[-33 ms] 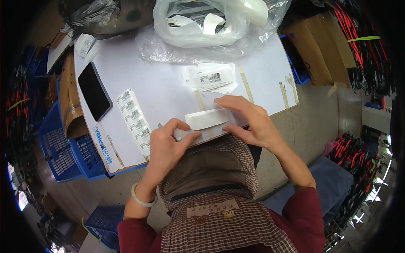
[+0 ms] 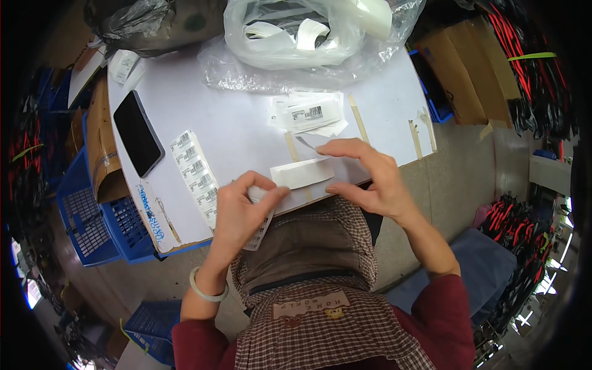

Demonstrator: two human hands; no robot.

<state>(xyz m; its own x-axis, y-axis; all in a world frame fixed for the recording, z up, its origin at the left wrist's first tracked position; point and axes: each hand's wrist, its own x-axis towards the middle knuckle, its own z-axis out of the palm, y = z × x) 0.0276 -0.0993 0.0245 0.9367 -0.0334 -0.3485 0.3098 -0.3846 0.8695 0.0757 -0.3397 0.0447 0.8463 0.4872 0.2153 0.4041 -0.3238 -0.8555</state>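
Note:
A blank white paper strip [image 2: 302, 173] lies near the table's front edge, between my hands. At its left end, my left hand [image 2: 242, 209] curls with thumb and forefinger close together around a strip of barcode labels [image 2: 259, 233], which hangs below the hand past the edge; the palm hides part of it. My right hand [image 2: 369, 180] is open at the strip's right end, thumb and forefinger apart. By that forefinger's tip is a thin grey sliver [image 2: 305, 143], too small to name. Beyond it lies a pile of white barcode labels [image 2: 308, 115].
A sheet of barcode labels [image 2: 196, 176] and a dark phone [image 2: 138, 134] lie on the left of the white table [image 2: 234, 123]. At the back sits a clear plastic bag [image 2: 283, 58] with label rolls inside. Blue crates [image 2: 86, 216] and a cardboard box [image 2: 465, 71] flank the table.
My left hand has shifted slightly left, and the label strip now shows hanging below it. My right hand has moved slightly right. The grey sliver has appeared by its forefinger.

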